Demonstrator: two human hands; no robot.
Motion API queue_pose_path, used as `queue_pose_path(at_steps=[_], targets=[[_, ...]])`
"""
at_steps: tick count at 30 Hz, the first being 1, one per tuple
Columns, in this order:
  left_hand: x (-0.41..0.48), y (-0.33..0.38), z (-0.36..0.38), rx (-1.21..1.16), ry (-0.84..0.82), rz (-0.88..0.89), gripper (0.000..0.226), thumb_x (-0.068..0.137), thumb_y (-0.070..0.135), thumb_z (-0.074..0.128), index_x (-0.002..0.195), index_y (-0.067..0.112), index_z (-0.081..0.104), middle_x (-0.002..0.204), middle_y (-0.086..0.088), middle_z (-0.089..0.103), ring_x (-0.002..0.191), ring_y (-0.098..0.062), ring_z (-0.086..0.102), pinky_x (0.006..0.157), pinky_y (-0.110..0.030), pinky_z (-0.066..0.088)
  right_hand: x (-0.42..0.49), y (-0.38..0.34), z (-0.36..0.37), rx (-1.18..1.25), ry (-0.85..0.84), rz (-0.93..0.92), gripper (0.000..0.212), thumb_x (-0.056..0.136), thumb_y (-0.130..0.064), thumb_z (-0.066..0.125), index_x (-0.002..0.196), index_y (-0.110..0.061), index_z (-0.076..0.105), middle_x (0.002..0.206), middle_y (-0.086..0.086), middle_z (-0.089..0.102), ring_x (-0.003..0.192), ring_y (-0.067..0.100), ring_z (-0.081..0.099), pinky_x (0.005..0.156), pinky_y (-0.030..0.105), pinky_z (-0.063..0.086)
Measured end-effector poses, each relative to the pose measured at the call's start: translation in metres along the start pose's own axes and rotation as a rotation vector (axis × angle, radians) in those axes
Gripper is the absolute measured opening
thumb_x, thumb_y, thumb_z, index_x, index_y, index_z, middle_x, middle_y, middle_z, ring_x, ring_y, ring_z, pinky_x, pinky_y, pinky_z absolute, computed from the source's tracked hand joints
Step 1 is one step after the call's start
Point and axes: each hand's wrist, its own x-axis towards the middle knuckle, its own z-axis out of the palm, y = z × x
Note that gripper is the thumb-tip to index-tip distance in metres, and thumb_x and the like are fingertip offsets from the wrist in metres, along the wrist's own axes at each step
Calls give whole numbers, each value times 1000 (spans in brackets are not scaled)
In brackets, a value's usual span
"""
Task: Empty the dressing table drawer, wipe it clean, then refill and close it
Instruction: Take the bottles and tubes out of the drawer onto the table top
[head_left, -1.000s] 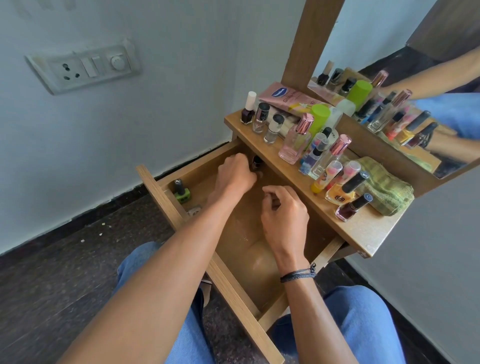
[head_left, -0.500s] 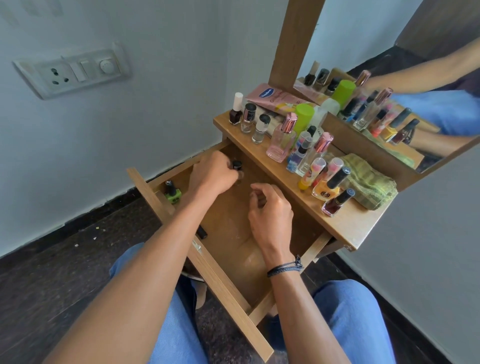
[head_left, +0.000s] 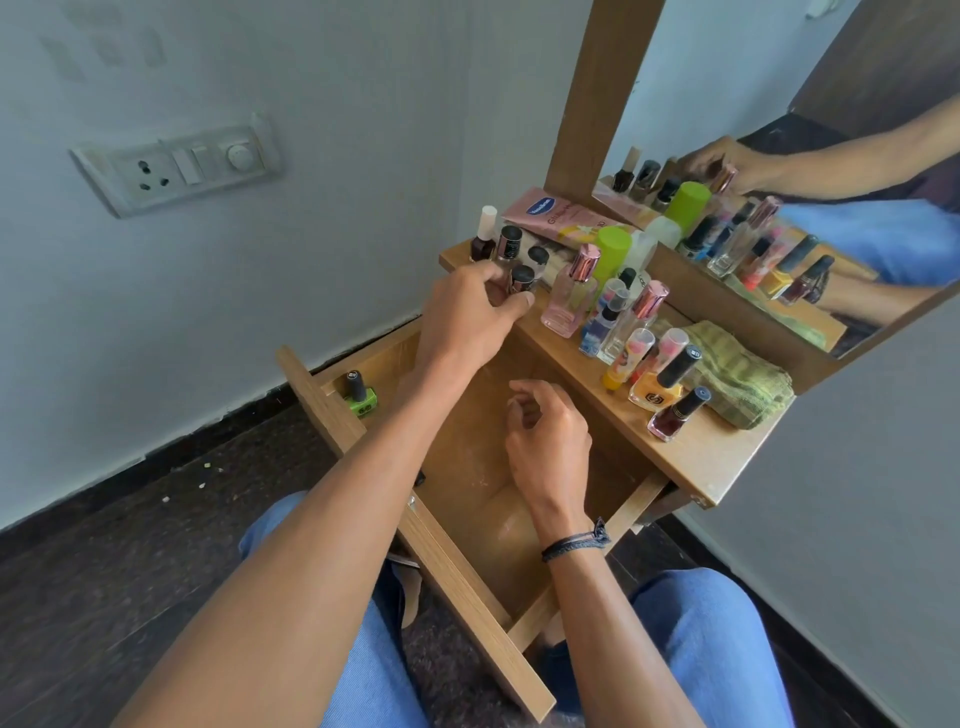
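Note:
The wooden drawer (head_left: 332, 410) stands pulled out toward my lap. A green nail polish bottle (head_left: 359, 395) sits in its far left corner. My left hand (head_left: 467, 317) is raised to the dressing table top (head_left: 711, 457) and is shut on a small black-capped bottle (head_left: 519, 280), held at the left end of the top beside other small bottles. My right hand (head_left: 550, 441) hovers over the drawer's bare bottom with fingers loosely curled and nothing in it.
Several perfume and nail polish bottles (head_left: 649, 358) crowd the table top, with a pink tube (head_left: 561, 218) and a green folded cloth (head_left: 737, 374) behind them. A mirror (head_left: 805, 156) stands at the back. A switchboard (head_left: 176, 166) is on the wall at left.
My left hand lifted the small black-capped bottle out of the drawer's back corner and up to the table top. The right hand stayed over the drawer.

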Motion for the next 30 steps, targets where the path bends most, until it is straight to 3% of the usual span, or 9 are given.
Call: queue_pose_path(at_steps=[2,4,9,15,20,30], targets=[[1,-1,7,4,20,13,22,89,35,75,102,17,74,90,11,69,76,-3,62,61,-12,47,1,0,0,-5,-3,5,27,94,-8,63,117,-18,72,109,-6,69,91,6,64,77,13,50],[2,-1,13,12,41,26,27,89,33,75,109,15,74,98,9,72,81,-3,61,62,-7,42,2,1,0,-1,-6,9,28,93,-7,62,116,-19,72,106,-7,69,89,5,63,76,13,47],[4,0,26,8,68,53,31,89,28,76,116,13,71,109,4,74,89,-5,62,79,-19,51,3,3,0,22,-9,14,28,93,-8,62,116,-20,72,107,-8,69,90,7,64,76,19,49],[7,1,33,-8,87,20,23,88,23,77,109,16,72,100,7,73,81,-5,61,75,-22,52,4,5,1,32,-6,3,28,92,-8,63,116,-20,72,105,-8,68,89,5,63,76,22,53],[6,0,35,-13,78,3,25,88,18,76,113,15,72,104,4,74,85,-6,64,83,-30,59,4,6,1,25,-8,-1,28,93,-8,63,117,-20,72,107,-8,68,90,5,62,75,16,48],[4,1,33,-41,63,-10,23,89,15,75,112,16,71,96,9,70,85,-5,66,78,-25,59,4,8,3,24,-10,-14,27,93,-8,63,116,-19,72,106,-7,69,90,7,64,78,29,58]])
